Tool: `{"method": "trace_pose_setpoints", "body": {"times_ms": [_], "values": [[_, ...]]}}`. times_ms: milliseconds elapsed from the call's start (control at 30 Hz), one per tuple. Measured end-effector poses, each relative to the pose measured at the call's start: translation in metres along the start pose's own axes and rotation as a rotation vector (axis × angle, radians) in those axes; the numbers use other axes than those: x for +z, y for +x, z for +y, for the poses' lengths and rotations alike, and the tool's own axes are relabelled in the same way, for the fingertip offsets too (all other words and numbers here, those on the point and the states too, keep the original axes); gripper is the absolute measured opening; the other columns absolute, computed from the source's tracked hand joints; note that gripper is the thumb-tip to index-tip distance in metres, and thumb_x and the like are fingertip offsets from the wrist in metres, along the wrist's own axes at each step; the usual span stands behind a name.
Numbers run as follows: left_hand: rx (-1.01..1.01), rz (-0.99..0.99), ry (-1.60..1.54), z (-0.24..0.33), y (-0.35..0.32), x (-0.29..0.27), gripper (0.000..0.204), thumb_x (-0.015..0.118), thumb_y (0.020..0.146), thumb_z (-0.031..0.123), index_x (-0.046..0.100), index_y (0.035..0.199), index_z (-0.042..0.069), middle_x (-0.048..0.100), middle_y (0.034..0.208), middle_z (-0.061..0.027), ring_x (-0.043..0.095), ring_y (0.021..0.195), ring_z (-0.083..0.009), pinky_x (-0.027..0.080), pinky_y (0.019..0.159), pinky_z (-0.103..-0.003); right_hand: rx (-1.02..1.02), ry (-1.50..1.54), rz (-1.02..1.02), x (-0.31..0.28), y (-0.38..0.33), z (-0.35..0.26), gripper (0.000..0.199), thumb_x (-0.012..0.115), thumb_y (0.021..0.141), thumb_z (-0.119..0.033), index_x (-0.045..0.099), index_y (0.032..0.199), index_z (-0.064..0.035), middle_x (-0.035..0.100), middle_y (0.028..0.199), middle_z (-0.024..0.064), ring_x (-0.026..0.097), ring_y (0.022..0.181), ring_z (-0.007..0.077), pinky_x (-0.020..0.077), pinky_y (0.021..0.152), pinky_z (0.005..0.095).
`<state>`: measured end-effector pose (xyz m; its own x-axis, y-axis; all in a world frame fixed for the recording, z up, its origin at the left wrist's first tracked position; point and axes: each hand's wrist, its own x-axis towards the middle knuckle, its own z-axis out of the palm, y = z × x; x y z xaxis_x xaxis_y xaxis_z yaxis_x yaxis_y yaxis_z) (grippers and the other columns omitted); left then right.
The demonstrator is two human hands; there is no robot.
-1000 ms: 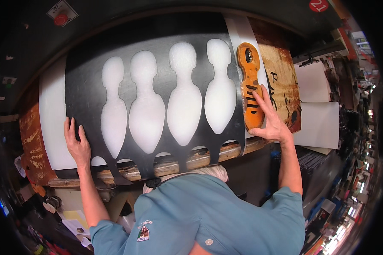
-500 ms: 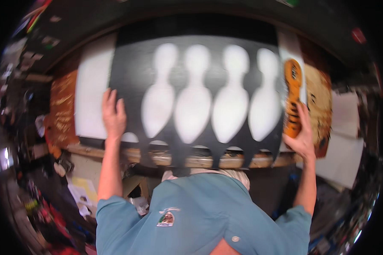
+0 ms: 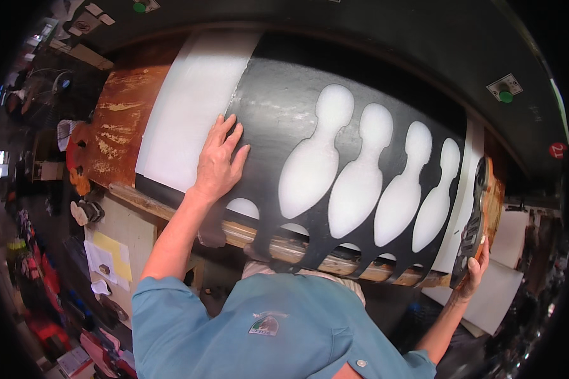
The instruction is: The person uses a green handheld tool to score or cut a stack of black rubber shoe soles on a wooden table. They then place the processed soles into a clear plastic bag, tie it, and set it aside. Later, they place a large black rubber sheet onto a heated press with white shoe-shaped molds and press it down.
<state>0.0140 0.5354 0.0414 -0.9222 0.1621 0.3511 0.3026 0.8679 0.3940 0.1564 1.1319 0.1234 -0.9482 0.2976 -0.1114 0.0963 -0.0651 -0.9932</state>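
A black sheet [image 3: 278,82] lies over a white board [image 3: 196,95], which shows through several sole-shaped cut-outs. Along its near edge the sheet ends in scalloped strips hanging over the bench front. My left hand [image 3: 221,161] rests flat near the sheet's left edge, fingers spread, gripping nothing. At the far right, my right hand [image 3: 478,271] holds the lower end of a sole-shaped cutting die [image 3: 482,208]. The die stands tilted on its side at the board's right edge, its dark inner face toward the sheet and its orange back facing away. Part of my right hand's grip is hidden.
A scuffed brown bench surface [image 3: 123,120] extends to the left, with a wooden rail [image 3: 142,199] along its front. Dark machine housing [image 3: 411,38] with a green button [image 3: 505,96] spans the far side. White panels [image 3: 480,294] stand at lower right; papers [image 3: 107,262] lie at lower left.
The view has turned. My right hand has tipped the cutting die from lying flat, orange face up, onto its side. My left hand now lies farther onto the sheet.
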Motion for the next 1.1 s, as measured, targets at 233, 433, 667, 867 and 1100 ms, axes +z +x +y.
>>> {"method": "trace_pose_setpoints", "body": {"times_ms": [233, 433, 667, 867, 1100], "values": [[0.1, 0.028, -0.155, -0.02, 0.004, 0.0, 0.041, 0.066, 0.096, 0.0, 0.063, 0.136, -0.005, 0.06, 0.148, -0.0224, 0.049, 0.145, -0.0475, 0.041, 0.12, -0.05, -0.087, -0.042, -0.132, 0.236, -0.011, -0.003, 0.107, 0.086, 0.067, -0.034, 0.045, 0.156, 0.0093, 0.053, 0.155, 0.0212, 0.051, 0.145, 0.0304, 0.0337, 0.124, 0.0417], [-0.096, 0.11, -0.542, -0.024, 0.003, -0.005, 0.04, 0.053, 0.104, 0.005, 0.059, 0.142, -0.007, 0.06, 0.148, -0.0241, 0.051, 0.145, -0.044, 0.04, 0.121, -0.048, -0.21, -0.272, -0.309, 0.401, 0.008, 0.023, 0.087, 0.088, 0.068, -0.016, 0.058, 0.147, 0.0035, 0.044, 0.157, 0.023, 0.056, 0.137, 0.0299, 0.0451, 0.116, 0.04], [-0.111, 0.062, -0.684, -0.026, 0.004, -0.007, 0.044, 0.048, 0.108, 0.013, 0.055, 0.146, -0.007, 0.061, 0.148, -0.0239, 0.052, 0.144, -0.0425, 0.035, 0.123, -0.052, -0.526, -0.906, -0.069, 0.5, 0.011, 0.075, 0.079, 0.083, 0.069, -0.02, 0.06, 0.14, 0.0044, 0.04, 0.145, 0.0449, 0.047, 0.125, 0.057, 0.0433, 0.108, 0.058], [-0.037, -0.006, -0.665, -0.029, 0.006, -0.007, 0.048, 0.05, 0.105, 0.011, 0.053, 0.15, -0.005, 0.061, 0.148, -0.0238, 0.054, 0.143, -0.0404, 0.029, 0.126, -0.056, -0.404, -0.718, -0.271, 0.462, 0.003, 0.069, 0.101, 0.09, 0.07, -0.027, 0.046, 0.155, 0.0021, 0.028, 0.16, 0.0431, 0.039, 0.143, 0.0581, 0.0386, 0.116, 0.0612], [-0.036, 0.0, -0.725, -0.03, 0.004, -0.007, 0.051, 0.057, 0.099, 0.006, 0.054, 0.15, -0.003, 0.064, 0.146, -0.0209, 0.06, 0.138, -0.037, 0.028, 0.126, -0.056, -0.452, -0.822, -0.413, 0.413, -0.017, 0.074, 0.109, 0.097, 0.069, -0.028, 0.042, 0.158, 0.0002, 0.03, 0.167, 0.0334, 0.035, 0.154, 0.0471, 0.0282, 0.126, 0.0623]]}}
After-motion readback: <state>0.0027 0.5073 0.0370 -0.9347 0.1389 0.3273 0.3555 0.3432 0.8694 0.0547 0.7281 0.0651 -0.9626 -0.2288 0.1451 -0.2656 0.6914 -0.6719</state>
